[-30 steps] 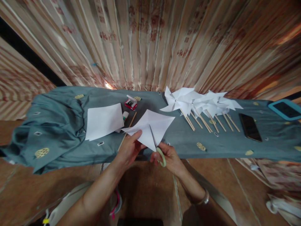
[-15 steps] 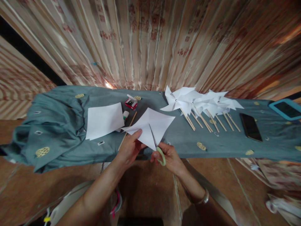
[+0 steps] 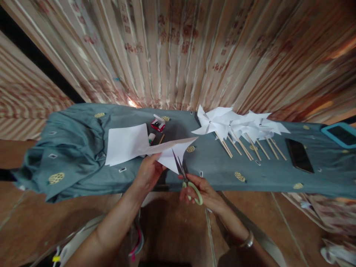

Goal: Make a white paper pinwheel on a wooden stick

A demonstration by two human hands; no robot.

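Note:
Pinched in my left hand (image 3: 150, 171) is a white paper square (image 3: 169, 155), held above the near edge of the table with its far part folding up. My right hand (image 3: 198, 188) grips scissors (image 3: 182, 168) by their pale green handles. Their blades are slightly parted and point up and away, beside the paper's near corner. Left of the paper lies a stack of white sheets (image 3: 126, 144). Behind the paper are a glue stick (image 3: 151, 138), an open red box (image 3: 158, 124) and a wooden stick (image 3: 161, 138), partly hidden by the paper.
Several white paper pinwheels (image 3: 218, 120) on wooden sticks lie overlapping at the right. Beyond them are a black phone (image 3: 299, 155) and a blue-framed device (image 3: 340, 134). A grey-green cloth (image 3: 217, 174) covers the table, bunched at the left. A patterned curtain (image 3: 172, 55) hangs behind.
The scissors have come out of the cut in the paper and moved slightly down and right, with their blades now parted. The paper has tilted, its far part folding up.

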